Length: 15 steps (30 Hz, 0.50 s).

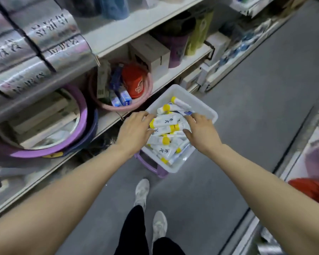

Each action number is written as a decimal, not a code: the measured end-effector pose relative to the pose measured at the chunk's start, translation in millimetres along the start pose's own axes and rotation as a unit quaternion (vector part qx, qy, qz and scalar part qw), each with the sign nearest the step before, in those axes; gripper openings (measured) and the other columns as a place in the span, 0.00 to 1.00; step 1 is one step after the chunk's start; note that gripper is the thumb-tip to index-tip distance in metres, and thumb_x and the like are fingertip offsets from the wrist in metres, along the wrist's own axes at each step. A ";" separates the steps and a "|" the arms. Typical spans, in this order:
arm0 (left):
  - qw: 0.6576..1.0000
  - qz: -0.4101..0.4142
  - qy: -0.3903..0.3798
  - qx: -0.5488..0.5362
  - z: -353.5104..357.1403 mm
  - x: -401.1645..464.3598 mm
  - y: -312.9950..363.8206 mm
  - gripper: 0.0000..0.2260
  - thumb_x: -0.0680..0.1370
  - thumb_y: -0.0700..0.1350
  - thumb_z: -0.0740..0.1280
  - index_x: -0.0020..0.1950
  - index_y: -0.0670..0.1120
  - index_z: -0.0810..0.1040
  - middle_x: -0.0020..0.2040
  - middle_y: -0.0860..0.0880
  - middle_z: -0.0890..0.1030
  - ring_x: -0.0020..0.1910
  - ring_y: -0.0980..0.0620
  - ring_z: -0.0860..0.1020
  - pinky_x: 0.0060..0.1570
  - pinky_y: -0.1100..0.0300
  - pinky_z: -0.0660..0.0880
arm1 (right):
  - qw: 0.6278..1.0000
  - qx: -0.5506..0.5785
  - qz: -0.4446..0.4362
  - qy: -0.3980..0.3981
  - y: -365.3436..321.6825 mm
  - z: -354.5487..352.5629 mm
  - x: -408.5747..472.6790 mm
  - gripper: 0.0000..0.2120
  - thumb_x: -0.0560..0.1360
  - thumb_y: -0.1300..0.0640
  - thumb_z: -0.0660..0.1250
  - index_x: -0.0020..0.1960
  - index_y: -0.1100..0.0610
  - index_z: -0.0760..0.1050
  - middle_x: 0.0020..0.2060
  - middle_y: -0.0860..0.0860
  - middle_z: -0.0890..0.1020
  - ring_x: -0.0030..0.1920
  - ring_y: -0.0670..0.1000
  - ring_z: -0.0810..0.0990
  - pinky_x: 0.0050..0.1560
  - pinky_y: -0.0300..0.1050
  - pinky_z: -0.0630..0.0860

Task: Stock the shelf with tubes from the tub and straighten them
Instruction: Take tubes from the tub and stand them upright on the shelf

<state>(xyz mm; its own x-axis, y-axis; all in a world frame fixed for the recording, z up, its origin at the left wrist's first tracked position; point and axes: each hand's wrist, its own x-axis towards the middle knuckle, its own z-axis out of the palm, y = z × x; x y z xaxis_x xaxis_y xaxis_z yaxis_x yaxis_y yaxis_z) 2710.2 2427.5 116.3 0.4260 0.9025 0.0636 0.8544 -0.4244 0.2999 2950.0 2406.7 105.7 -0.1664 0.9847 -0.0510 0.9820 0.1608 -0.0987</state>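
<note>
A white plastic tub (pixel 206 109) sits on a purple stool in the aisle, piled with several white tubes with yellow caps (pixel 164 120). Both my hands reach into it. My left hand (pixel 134 128) lies over the tub's left side, fingers curled on the tubes there. My right hand (pixel 201 130) rests on the pile's right side, fingers spread and touching tubes. Whether either hand has a firm hold on a tube is hidden under the fingers. The white shelf (pixel 173 78) runs along the left.
On the lower shelf stand a pink basin (pixel 147 92) with boxes and a red item, and a purple basin (pixel 81 126) with boxes. Silvery rolls (pixel 35 52) hang above. The purple stool (pixel 147 165) and my feet (pixel 142 192) are on the grey floor. Another shelf edges the right.
</note>
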 end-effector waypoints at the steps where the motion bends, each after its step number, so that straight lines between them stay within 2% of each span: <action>1: 1.000 -0.003 -0.016 -0.003 15.7 5.4 -5.3 0.22 0.73 0.48 0.71 0.67 0.48 0.74 0.60 0.46 0.76 0.58 0.41 0.74 0.56 0.47 0.73 | 1.000 0.002 0.008 -0.015 4.0 14.1 4.4 0.22 0.76 0.52 0.66 0.67 0.58 0.71 0.59 0.59 0.76 0.55 0.63 0.75 0.51 0.56 0.71; 8: 0.990 -0.051 -0.125 -0.042 121.8 26.1 -48.3 0.23 0.74 0.46 0.71 0.68 0.47 0.73 0.62 0.45 0.76 0.61 0.41 0.73 0.58 0.48 0.72 | 0.995 0.029 0.036 -0.083 19.4 102.5 61.4 0.21 0.79 0.52 0.62 0.70 0.55 0.68 0.65 0.56 0.73 0.60 0.62 0.74 0.55 0.55 0.70; 11: 0.983 -0.065 -0.164 -0.052 159.7 31.4 -67.1 0.22 0.76 0.47 0.69 0.69 0.48 0.73 0.62 0.45 0.75 0.60 0.40 0.73 0.58 0.50 0.71 | 0.993 0.044 0.029 -0.110 19.4 137.6 94.7 0.20 0.79 0.55 0.61 0.71 0.55 0.68 0.66 0.56 0.73 0.62 0.62 0.72 0.56 0.55 0.69; 15: 0.973 -0.067 -0.210 -0.067 194.9 46.2 -85.8 0.23 0.78 0.47 0.66 0.72 0.50 0.68 0.67 0.47 0.71 0.65 0.44 0.68 0.62 0.53 0.67 | 0.991 0.041 0.007 -0.130 13.9 178.0 139.3 0.20 0.78 0.58 0.62 0.70 0.55 0.68 0.67 0.55 0.72 0.65 0.61 0.70 0.59 0.56 0.67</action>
<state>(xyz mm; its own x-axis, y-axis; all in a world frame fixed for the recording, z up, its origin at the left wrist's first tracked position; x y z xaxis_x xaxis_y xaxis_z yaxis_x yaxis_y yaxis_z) 2714.6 2491.3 -92.0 0.4222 0.8271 -0.3710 0.8760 -0.2671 0.4016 2924.6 2534.4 -79.6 -0.1811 0.9346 -0.3062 0.9755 0.1312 -0.1767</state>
